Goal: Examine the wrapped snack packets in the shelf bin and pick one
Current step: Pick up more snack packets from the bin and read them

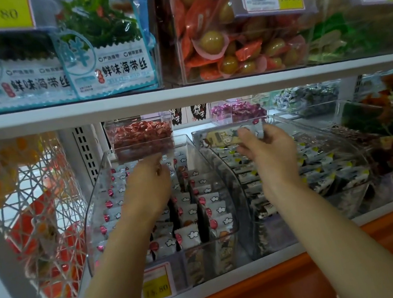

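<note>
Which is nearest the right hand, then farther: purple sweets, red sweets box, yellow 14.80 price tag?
1. Purple sweets, just behind the right hand.
2. Red sweets box, to its left.
3. Yellow 14.80 price tag, low at shelf front.

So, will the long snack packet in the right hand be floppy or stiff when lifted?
The long glossy wrapped snack packet juts out straight from the right hand, unsupported, so probably fairly stiff and light. Its shiny film looks slippery; a pinch may slide.
</note>
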Available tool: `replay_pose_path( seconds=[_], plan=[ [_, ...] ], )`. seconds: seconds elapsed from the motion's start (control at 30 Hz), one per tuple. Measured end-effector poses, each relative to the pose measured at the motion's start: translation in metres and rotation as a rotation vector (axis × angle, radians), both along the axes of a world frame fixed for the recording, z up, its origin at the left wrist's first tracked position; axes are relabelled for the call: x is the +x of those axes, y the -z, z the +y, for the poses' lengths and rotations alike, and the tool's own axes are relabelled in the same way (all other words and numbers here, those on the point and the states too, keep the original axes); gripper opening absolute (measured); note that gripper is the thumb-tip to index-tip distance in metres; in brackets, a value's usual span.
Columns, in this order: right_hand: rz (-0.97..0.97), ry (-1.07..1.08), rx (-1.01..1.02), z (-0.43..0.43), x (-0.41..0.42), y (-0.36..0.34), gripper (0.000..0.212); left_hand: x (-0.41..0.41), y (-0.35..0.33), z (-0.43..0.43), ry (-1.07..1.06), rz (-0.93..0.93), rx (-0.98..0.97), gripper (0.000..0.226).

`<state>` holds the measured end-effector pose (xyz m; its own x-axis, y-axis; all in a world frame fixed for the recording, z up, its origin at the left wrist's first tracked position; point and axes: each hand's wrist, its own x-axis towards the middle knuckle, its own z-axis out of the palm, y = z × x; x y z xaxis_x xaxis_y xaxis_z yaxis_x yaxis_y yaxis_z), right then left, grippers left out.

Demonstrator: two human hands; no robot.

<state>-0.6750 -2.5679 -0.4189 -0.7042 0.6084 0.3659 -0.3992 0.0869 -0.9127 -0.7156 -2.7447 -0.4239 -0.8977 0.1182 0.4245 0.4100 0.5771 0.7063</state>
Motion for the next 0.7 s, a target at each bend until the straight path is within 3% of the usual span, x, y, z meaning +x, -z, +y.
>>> replay_pose_path(
  seconds=[0.07,0.13,0.2,0.4,0.5,0.6,0.7],
  plan=[
    [-0.029,0.014,0.106,-0.005,-0.013,-0.002,0.033,-0.005,0.005,0.010,0.087,-0.010,-0.238,0.023],
    [-0.006,0.015,0.270,-0.009,-0.028,-0.005,0.029,-0.011,0.012,0.017,0.131,-0.035,-0.548,0.043],
    [-0.001,0.012,0.479,-0.014,-0.044,-0.010,0.025,-0.016,0.018,0.018,0.138,-0.093,-0.695,0.053],
    [-0.163,-0.135,1.173,-0.024,-0.085,-0.020,0.028,-0.017,0.025,0.007,0.155,-0.146,-0.873,0.062],
    [-0.341,-0.188,1.485,-0.033,-0.093,-0.021,0.033,-0.013,0.024,0.000,0.137,-0.140,-0.887,0.069],
    [-0.533,-0.195,1.730,-0.037,-0.097,-0.023,0.025,-0.011,0.023,-0.005,0.128,-0.153,-0.917,0.066],
    [-0.743,-0.238,1.912,-0.040,-0.100,-0.024,0.043,-0.009,0.025,-0.008,0.138,-0.158,-0.872,0.061]
  ],
)
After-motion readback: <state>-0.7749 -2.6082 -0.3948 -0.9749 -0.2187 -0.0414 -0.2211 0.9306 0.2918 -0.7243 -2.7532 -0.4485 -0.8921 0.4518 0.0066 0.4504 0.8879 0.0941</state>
